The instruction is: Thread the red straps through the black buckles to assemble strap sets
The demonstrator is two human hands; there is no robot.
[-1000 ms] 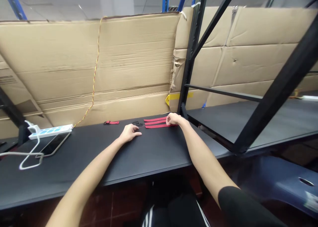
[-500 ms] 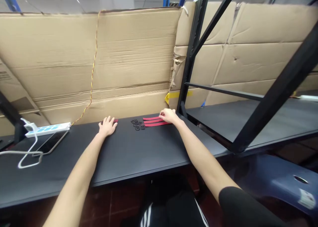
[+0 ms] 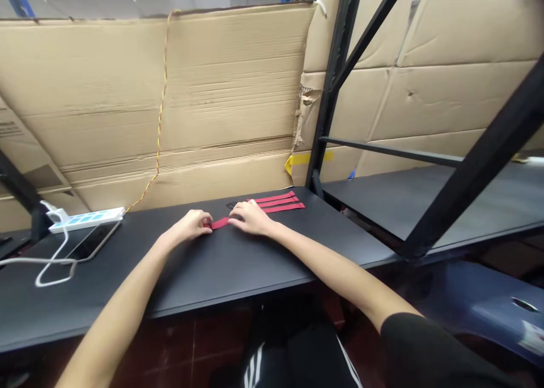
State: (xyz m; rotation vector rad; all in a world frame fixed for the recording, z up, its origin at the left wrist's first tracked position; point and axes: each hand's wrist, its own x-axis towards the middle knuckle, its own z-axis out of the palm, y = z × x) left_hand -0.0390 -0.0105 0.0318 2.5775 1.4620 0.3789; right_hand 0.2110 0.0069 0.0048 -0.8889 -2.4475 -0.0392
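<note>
A short red strap (image 3: 220, 223) stretches between my two hands, low over the black tabletop. My left hand (image 3: 194, 224) pinches its left end with curled fingers. At its right end, my right hand (image 3: 251, 218) holds it between thumb and fingers. Just behind the right hand, several small black buckles (image 3: 230, 205) lie on the table, mostly hidden by that hand. Three more red straps (image 3: 283, 208) lie side by side to the right, their left ends covered by my right hand.
A white power strip (image 3: 91, 220) with a plugged-in white cable (image 3: 53, 281) and a phone-like device (image 3: 94, 242) lie at the left of the black table (image 3: 204, 274). Cardboard (image 3: 229, 93) walls the back. A black metal post (image 3: 325, 110) stands at the right.
My right hand has left the three straps and moved left. My left hand has gone from lying flat to pinching, slightly rightward. The short red strap is now held between both hands.
</note>
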